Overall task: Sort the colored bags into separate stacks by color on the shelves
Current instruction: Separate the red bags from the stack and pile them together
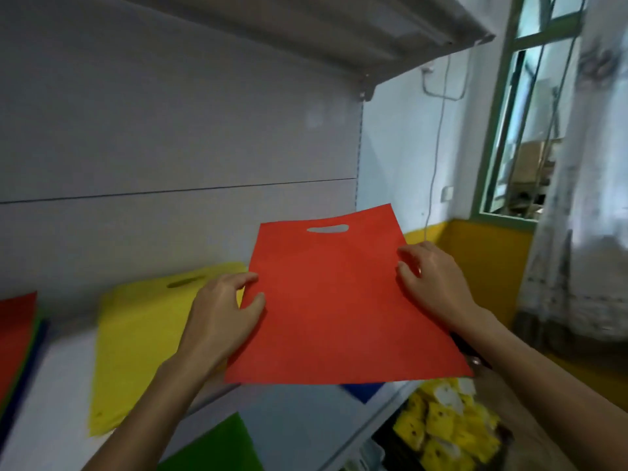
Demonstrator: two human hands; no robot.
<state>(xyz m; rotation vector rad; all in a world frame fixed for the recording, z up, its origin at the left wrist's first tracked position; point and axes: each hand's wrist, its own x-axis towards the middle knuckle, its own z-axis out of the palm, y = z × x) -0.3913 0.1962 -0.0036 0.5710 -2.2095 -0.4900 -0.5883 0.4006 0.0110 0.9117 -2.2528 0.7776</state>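
Left hand [221, 311]: grips the left edge of the red bag [333, 307]. The thumb lies on the bag's upper face, the forefinger curls at the edge just above it, and the other fingers are hidden under the fabric.
Right hand [433, 283]: grips the bag's right edge with the fingertips bent over onto the upper face. The thumb is out of sight.
Red bag: held flat and spread between the two hands, slightly tilted, with its handle cut-out on the far side, away from the person. It hangs over the right end of the shelf [54, 385].
Yellow bag [136, 334]: lies flat on the shelf just left of the left hand, cut-out towards the back panel.
Mixed stack [17, 334]: at the far left edge, with red on top and green and blue edges showing below.
Blue bag [363, 390]: only a corner shows under the red bag's near edge.
Green bag [217, 447]: lies on the lower level, near the left forearm.
Yellow packets [441, 433]: heaped at lower right, below the shelf.
Window [530, 130]: on the right wall, with a pale curtain [584, 198] beside it.
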